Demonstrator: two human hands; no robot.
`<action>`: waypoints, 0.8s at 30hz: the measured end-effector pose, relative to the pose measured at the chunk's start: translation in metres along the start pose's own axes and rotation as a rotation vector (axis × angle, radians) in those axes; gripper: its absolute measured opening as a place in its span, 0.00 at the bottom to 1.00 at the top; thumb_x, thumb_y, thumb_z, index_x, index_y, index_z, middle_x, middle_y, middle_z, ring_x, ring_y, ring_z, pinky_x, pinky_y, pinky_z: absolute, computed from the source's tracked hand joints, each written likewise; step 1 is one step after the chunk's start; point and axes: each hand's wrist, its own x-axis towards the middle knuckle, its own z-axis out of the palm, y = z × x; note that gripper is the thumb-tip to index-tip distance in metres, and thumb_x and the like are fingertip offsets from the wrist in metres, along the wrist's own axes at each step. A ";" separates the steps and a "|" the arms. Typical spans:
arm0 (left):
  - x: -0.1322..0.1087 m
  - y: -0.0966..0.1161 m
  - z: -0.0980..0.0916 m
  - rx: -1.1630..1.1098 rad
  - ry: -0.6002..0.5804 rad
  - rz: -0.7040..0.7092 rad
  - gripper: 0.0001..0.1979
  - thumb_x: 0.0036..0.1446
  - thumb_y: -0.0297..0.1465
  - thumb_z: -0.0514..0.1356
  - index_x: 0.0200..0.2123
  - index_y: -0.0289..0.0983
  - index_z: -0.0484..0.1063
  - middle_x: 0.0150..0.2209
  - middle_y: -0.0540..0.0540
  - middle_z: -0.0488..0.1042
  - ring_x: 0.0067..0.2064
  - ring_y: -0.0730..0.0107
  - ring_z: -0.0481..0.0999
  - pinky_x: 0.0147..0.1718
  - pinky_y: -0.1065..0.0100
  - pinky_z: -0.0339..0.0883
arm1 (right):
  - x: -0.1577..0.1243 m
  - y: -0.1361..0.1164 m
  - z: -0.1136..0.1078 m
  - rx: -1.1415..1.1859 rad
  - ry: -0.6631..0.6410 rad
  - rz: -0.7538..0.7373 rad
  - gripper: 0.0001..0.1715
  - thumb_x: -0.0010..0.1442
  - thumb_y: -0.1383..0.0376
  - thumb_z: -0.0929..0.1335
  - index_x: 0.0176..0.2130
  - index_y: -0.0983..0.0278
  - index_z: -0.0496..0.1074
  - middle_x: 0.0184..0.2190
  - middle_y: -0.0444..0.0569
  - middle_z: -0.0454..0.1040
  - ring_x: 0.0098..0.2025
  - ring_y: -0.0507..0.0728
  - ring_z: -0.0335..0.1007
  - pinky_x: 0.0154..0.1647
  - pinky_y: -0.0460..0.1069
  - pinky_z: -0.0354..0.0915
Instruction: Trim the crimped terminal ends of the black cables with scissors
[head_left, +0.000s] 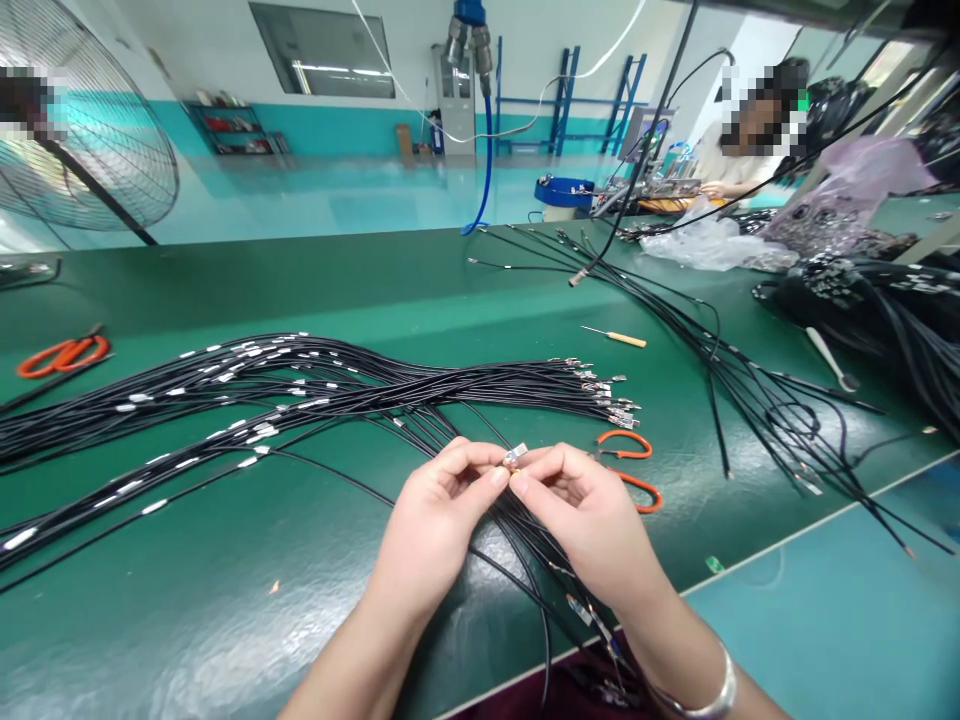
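At the near middle of the bench, my left hand (439, 515) and my right hand (589, 510) meet fingertip to fingertip. Both pinch a small metal cable connector (515, 457), its silvery end poking up between the thumbs and forefingers. How its lower part joins a wire is covered by the fingers. Black cables (525, 545) run beneath the hands toward the bench's front edge. Beyond the hands lies a thick bundle of black cables (450, 385) with white labels and metal ends. Orange-handled scissors (634, 492) rest just right of my right hand, partly hidden.
Another orange-handled tool (64, 355) lies at the far left. A yellow-handled screwdriver (626, 340), loose black cables (720, 360) and a pale-handled brush (829, 355) are on the right. A blue air hose (487, 170) hangs overhead. A co-worker (742, 150) sits beyond the bench.
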 end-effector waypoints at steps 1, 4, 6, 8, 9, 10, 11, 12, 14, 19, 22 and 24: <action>0.001 0.000 -0.002 -0.017 -0.013 -0.001 0.03 0.52 0.30 0.63 0.30 0.39 0.78 0.30 0.50 0.73 0.35 0.70 0.72 0.38 0.70 0.63 | 0.000 0.000 0.000 -0.016 -0.007 -0.018 0.06 0.55 0.64 0.70 0.28 0.62 0.71 0.35 0.48 0.77 0.39 0.56 0.74 0.40 0.50 0.69; 0.001 0.003 -0.003 -0.028 0.000 0.007 0.03 0.51 0.30 0.63 0.29 0.38 0.77 0.30 0.50 0.74 0.35 0.69 0.72 0.37 0.70 0.64 | -0.001 0.000 0.001 -0.075 -0.021 -0.068 0.05 0.58 0.63 0.69 0.30 0.62 0.72 0.34 0.48 0.76 0.37 0.55 0.73 0.39 0.50 0.69; 0.001 0.007 0.000 -0.027 0.061 0.004 0.02 0.49 0.30 0.64 0.29 0.38 0.77 0.30 0.49 0.75 0.34 0.69 0.73 0.35 0.70 0.66 | 0.000 -0.001 0.002 -0.109 -0.013 -0.071 0.06 0.58 0.63 0.68 0.31 0.62 0.72 0.30 0.46 0.75 0.32 0.54 0.71 0.34 0.48 0.68; 0.000 0.011 0.004 -0.020 0.153 0.000 0.02 0.47 0.29 0.65 0.28 0.37 0.76 0.28 0.49 0.76 0.31 0.70 0.73 0.32 0.70 0.66 | 0.001 -0.002 0.004 -0.118 0.007 -0.055 0.06 0.58 0.62 0.68 0.31 0.63 0.72 0.25 0.44 0.73 0.27 0.52 0.68 0.28 0.47 0.66; 0.001 0.013 0.005 -0.012 0.193 0.005 0.03 0.45 0.29 0.66 0.27 0.37 0.76 0.27 0.49 0.76 0.30 0.70 0.73 0.31 0.71 0.67 | 0.001 -0.002 0.004 -0.113 0.016 -0.049 0.07 0.57 0.62 0.68 0.30 0.63 0.71 0.24 0.43 0.72 0.25 0.51 0.67 0.26 0.46 0.65; 0.001 0.014 0.007 0.001 0.218 0.011 0.03 0.45 0.29 0.66 0.26 0.37 0.75 0.26 0.50 0.76 0.29 0.70 0.73 0.30 0.71 0.67 | 0.001 -0.003 0.005 -0.104 0.024 -0.045 0.07 0.57 0.62 0.68 0.30 0.63 0.71 0.23 0.43 0.71 0.24 0.51 0.66 0.25 0.46 0.65; 0.001 0.015 0.007 0.018 0.232 0.020 0.03 0.45 0.29 0.66 0.26 0.37 0.75 0.26 0.50 0.76 0.29 0.70 0.73 0.30 0.71 0.67 | 0.002 -0.003 0.005 -0.094 0.030 -0.044 0.07 0.57 0.62 0.69 0.30 0.63 0.71 0.22 0.42 0.71 0.24 0.50 0.65 0.25 0.45 0.64; 0.001 0.015 0.007 0.040 0.237 0.030 0.03 0.45 0.29 0.67 0.25 0.37 0.75 0.26 0.50 0.76 0.29 0.70 0.73 0.31 0.71 0.67 | 0.002 -0.003 0.005 -0.084 0.034 -0.045 0.07 0.57 0.62 0.69 0.30 0.63 0.71 0.23 0.43 0.71 0.24 0.50 0.65 0.25 0.45 0.64; 0.002 0.014 0.006 0.077 0.237 0.046 0.03 0.46 0.30 0.66 0.26 0.37 0.76 0.26 0.49 0.76 0.30 0.69 0.74 0.32 0.70 0.67 | 0.002 -0.002 0.005 -0.065 0.032 -0.054 0.07 0.57 0.61 0.68 0.30 0.63 0.71 0.24 0.44 0.72 0.24 0.50 0.66 0.27 0.46 0.64; 0.002 0.013 0.003 0.076 0.220 0.040 0.03 0.47 0.30 0.66 0.26 0.37 0.76 0.26 0.49 0.77 0.31 0.69 0.73 0.34 0.70 0.66 | 0.006 -0.002 0.006 -0.060 0.029 -0.068 0.07 0.57 0.61 0.68 0.31 0.64 0.72 0.26 0.45 0.75 0.26 0.51 0.68 0.26 0.46 0.64; 0.003 0.013 0.002 0.046 0.205 0.032 0.03 0.48 0.30 0.65 0.26 0.36 0.75 0.25 0.50 0.76 0.30 0.70 0.73 0.34 0.71 0.66 | 0.010 -0.005 0.008 -0.050 0.030 -0.077 0.07 0.57 0.62 0.68 0.30 0.64 0.71 0.27 0.46 0.76 0.28 0.52 0.70 0.28 0.46 0.65; 0.004 0.014 0.001 0.030 0.196 0.028 0.04 0.48 0.30 0.64 0.26 0.36 0.75 0.24 0.50 0.75 0.30 0.70 0.73 0.33 0.71 0.66 | 0.012 -0.007 0.009 -0.034 0.019 -0.098 0.07 0.57 0.62 0.68 0.30 0.63 0.71 0.28 0.47 0.77 0.30 0.53 0.72 0.31 0.47 0.67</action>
